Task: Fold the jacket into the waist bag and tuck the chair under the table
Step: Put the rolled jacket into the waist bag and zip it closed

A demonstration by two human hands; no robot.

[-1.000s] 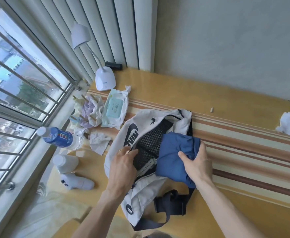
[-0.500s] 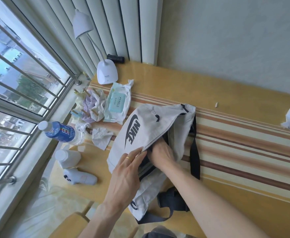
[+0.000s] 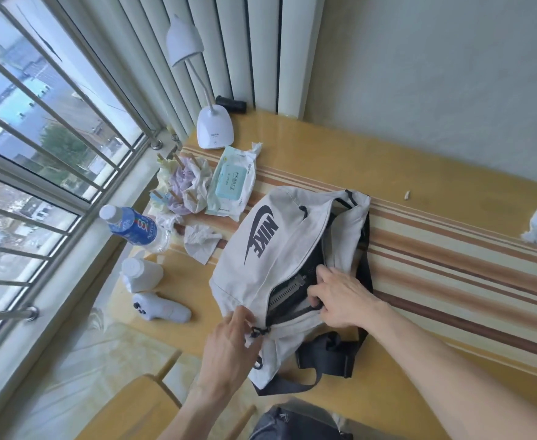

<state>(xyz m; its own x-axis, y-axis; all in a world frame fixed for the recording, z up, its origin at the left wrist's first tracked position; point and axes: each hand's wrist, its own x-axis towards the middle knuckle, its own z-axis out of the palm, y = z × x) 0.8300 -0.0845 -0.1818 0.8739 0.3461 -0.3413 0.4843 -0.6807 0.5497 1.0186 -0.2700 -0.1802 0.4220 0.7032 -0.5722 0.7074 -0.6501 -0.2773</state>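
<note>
Left hand (image 3: 229, 339) pinches zipper pull (image 3: 256, 331). Right hand (image 3: 340, 300) grips waist bag (image 3: 270, 249) edge by open mouth. Zip could snag cloth inside if tugged fast.

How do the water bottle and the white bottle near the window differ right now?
The water bottle has a blue label and clear body; the white bottle is plain opaque white. The water bottle looks longer, the white bottle squatter. The water bottle is farther from the person, the white bottle nearer. Both have white caps and stand at the table's window edge.
</note>
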